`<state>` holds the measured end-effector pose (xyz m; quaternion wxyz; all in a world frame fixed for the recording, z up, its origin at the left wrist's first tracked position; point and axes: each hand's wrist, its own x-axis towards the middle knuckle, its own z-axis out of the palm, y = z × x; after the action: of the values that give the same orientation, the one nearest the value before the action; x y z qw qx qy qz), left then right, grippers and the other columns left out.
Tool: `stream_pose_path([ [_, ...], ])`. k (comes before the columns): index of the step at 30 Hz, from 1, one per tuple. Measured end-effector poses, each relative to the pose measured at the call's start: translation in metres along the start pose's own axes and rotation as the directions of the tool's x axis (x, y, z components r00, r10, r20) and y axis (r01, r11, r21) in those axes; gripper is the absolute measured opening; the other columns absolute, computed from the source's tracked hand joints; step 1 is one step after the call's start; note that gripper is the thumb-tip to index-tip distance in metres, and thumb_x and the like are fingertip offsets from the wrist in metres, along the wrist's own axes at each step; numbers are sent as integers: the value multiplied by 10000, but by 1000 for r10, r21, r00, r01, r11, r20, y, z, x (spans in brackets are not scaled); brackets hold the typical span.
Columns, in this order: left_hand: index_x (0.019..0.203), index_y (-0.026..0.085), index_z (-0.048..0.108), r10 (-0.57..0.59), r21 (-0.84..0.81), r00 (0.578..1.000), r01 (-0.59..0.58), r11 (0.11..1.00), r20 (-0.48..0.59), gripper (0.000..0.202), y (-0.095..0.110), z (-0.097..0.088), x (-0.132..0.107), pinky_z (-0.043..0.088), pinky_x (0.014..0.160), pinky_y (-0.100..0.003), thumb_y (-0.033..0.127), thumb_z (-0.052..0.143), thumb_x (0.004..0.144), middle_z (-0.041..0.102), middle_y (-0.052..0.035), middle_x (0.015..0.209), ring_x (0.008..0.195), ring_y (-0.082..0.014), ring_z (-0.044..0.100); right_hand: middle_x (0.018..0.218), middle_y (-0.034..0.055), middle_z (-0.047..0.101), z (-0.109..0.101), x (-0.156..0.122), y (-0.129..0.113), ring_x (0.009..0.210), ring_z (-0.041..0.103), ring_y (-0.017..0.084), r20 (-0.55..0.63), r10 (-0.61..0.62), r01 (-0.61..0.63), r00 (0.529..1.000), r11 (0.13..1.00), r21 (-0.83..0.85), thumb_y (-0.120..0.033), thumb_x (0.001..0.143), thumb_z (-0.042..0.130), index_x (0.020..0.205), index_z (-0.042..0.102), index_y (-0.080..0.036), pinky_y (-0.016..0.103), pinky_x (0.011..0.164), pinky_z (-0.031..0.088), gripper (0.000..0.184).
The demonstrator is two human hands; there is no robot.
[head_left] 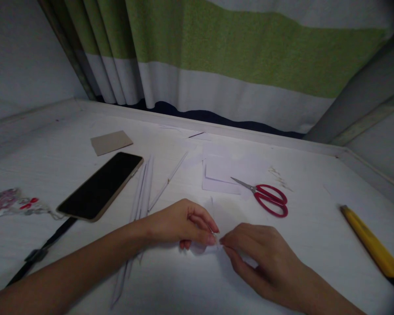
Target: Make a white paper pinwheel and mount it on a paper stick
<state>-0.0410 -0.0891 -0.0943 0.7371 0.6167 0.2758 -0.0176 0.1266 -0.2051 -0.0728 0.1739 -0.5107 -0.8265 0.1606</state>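
Both hands meet at the front middle of a white table (315,245). My left hand (180,223) is closed in a pinch on a small piece of white paper (202,248) that lies on the table. My right hand (259,253) pinches the same paper from the right, fingertips almost touching those of the left. The paper is small and folded or rolled; its exact shape is hard to make out.
Red-handled scissors (269,197) lie behind the hands beside white paper sheets (223,175). Several thin rolled paper sticks (141,197) lie left of centre. A dark phone (101,186), a brown card (110,142), a yellow utility knife (374,247) and a striped curtain (236,57) are around.
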Motion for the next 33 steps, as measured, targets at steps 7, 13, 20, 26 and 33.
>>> stream_pose_path([
  [7,802,145,607,13,11,1000,-13,1000,11,220,3,1,-1,326,342,-131,261,673,627,579,34,637,361,-14,412,631,-3,589,0,6,1,574,545,118,-33,321,-302,947,918,257,-216,821,439,741,578,-180,225,548,408,164],
  [13,791,152,622,33,30,999,-33,999,5,208,5,2,-2,334,343,-127,243,686,616,562,51,558,371,-24,415,690,0,623,5,8,8,622,557,128,-73,357,-315,931,890,330,-171,802,469,817,606,-198,233,554,417,141],
  [20,778,162,640,45,55,999,-45,997,10,152,8,4,-2,332,350,-117,225,668,642,453,91,413,364,-32,411,814,-2,640,11,6,11,704,571,118,-147,386,-304,911,867,396,-125,769,504,989,567,-214,218,626,447,246],
  [26,778,162,632,57,70,998,-58,996,16,178,6,3,-1,328,345,-109,248,682,631,439,95,410,361,-30,407,793,2,635,8,7,7,699,575,119,-126,415,-317,901,829,461,-177,807,471,946,561,-206,214,598,451,168],
  [33,777,158,624,49,72,999,-50,996,21,175,6,3,-1,327,342,-111,242,679,634,435,94,419,359,-29,401,845,18,620,-14,4,8,789,565,132,0,218,-201,976,901,385,-218,749,582,832,609,-189,242,708,431,92],
])
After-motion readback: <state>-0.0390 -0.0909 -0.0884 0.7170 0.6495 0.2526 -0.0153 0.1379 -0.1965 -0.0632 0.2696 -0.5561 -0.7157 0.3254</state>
